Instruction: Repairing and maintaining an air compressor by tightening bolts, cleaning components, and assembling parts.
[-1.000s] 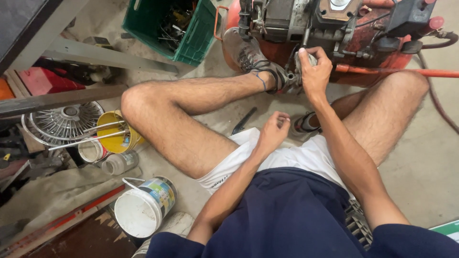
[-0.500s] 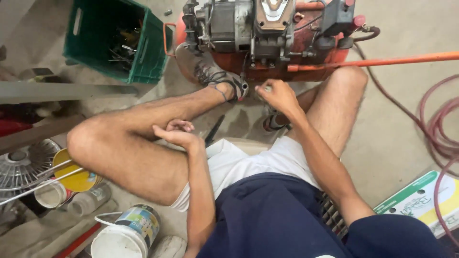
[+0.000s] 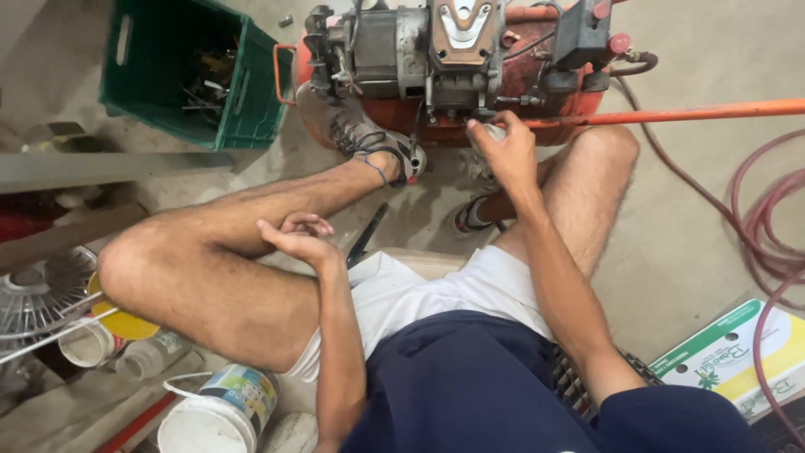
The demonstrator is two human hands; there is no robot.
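On concrete floor, red grimy compressor (image 3: 470,75), right hand (image 3: 501,151) pinching small fitting, left hand (image 3: 295,237) empty, relaxed.

The right hand (image 3: 503,151) now reaches up against the red compressor (image 3: 470,75), gripping a small pale part. The left hand (image 3: 298,237) now rests on the raised leg, off the lap.

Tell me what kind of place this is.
Probably a repair workshop or garage floor: a red air compressor under the right hand, a green crate of tools, and coiled hose on bare concrete.
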